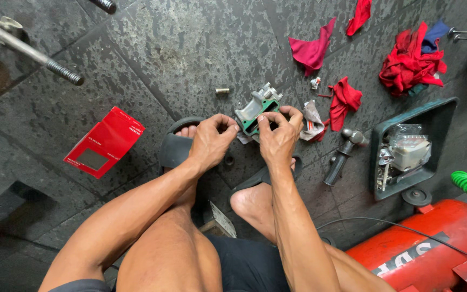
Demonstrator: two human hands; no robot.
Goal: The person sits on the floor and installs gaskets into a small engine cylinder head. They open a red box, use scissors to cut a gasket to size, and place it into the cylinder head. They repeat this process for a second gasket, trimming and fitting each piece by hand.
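Note:
A small grey metal part with a green gasket (pixel 256 112) is held above the dark floor between both hands. My left hand (pixel 212 141) pinches its near left edge with fingertips. My right hand (pixel 279 135) grips its right side, thumb and fingers curled over the gasket. My feet in dark sandals (pixel 175 148) rest directly below the hands.
A red cardboard box (pixel 105 141) lies at left. Red rags (pixel 409 60) and a crumpled wrapper (pixel 312 120) lie at right, beside a hammer (pixel 342 153) and a green tray of parts (pixel 409 147). A red tank (pixel 422 250) sits lower right. A threaded rod (pixel 33 54) crosses upper left.

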